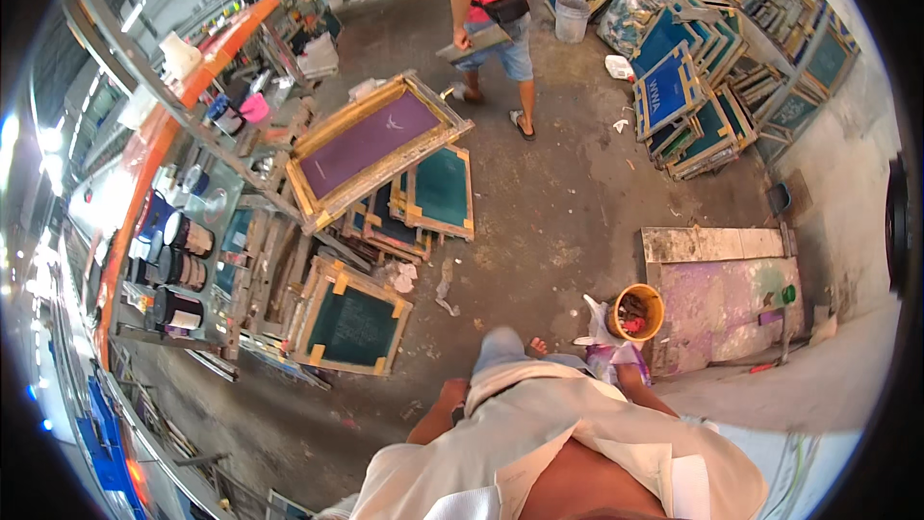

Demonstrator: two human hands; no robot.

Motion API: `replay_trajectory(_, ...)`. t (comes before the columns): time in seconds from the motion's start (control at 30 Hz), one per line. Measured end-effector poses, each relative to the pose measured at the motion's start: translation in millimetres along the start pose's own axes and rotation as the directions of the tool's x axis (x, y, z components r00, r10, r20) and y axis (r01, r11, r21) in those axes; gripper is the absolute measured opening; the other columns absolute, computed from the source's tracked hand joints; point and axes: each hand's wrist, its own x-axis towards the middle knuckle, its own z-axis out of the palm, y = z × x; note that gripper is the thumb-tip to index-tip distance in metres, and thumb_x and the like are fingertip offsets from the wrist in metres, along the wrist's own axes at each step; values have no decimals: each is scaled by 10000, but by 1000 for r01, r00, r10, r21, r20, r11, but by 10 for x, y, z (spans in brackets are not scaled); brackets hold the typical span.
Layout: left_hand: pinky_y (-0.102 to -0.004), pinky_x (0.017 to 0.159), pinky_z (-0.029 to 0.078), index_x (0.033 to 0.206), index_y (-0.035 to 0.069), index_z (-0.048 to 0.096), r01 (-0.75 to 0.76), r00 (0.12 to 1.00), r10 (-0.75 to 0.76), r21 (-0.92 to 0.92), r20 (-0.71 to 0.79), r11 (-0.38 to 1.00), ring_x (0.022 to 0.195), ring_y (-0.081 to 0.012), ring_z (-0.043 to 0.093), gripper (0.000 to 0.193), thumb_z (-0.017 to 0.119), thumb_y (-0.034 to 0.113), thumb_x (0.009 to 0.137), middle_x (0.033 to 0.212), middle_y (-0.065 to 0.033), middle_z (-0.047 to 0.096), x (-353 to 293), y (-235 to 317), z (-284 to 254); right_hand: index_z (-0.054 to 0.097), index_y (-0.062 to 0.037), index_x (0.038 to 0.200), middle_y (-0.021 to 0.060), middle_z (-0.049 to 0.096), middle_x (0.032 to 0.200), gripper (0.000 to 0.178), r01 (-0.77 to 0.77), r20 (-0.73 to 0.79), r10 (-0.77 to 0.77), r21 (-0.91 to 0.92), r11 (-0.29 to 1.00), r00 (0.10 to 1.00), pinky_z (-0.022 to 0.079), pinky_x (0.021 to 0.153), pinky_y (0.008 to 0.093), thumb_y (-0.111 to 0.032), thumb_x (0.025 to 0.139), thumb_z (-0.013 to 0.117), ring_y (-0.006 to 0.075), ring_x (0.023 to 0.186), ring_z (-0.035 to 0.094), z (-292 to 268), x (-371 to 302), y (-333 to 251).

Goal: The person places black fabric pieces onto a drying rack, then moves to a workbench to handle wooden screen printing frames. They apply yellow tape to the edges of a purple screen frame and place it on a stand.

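Low in the picture, my right hand (628, 370) is closed at the top of a purple-and-white plastic bag (608, 359), its fingers mostly hidden. Just beyond that hand is a yellow bucket (654, 325) with dark and red scraps inside; white plastic (589, 325) shows along its left side. I cannot tell whether the bucket stands on the floor or hangs from my hand. My left hand (452, 393) hangs beside my left leg, with its fingers too small and shaded to make out. Between my hands, one bare foot (538, 346) shows on the floor.
Framed screens, one purple (371, 140) and one dark green (354, 325), lean at the left beside a shelf of paint tubs (180, 270). More frames (669, 91) stack at the far right. A person (496, 10) ahead carries a flat board. A low stained slab (717, 303) lies right.
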Motion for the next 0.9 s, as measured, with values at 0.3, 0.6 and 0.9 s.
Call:
replay_trajectory(0.3,-483,768,562,920,82,716,-92,996,88,237,29,967,918,-387,690,199,613,208,805,987,-159,714,2192,1145,-451,662,-118,1186,52,710,981,307,-83,-38,145,663,744,989,506,645,275,-347,985,628,133,742,623,-2007,3331,-2634)
replay_trajectory(0.6,-309,637,523,1152,49,697,100,875,-456,-860,-162,500,763,-168,665,280,591,244,981,970,-65,716,4261,2413,-1700,658,-94,1235,14,697,998,330,51,341,-139,256,965,930,501,751,265,-327,1005,615,109,846,618,-2302,6055,-4694)
replay_trajectory(0.9,-292,816,485,1268,20,640,-127,824,-559,-992,-96,-18,916,-163,634,524,432,450,1052,1150,-83,698,5182,3705,-2257,654,-60,1244,97,717,1119,338,654,471,-552,-71,753,688,505,908,329,-265,984,586,179,995,662,-2104,8503,-8111)
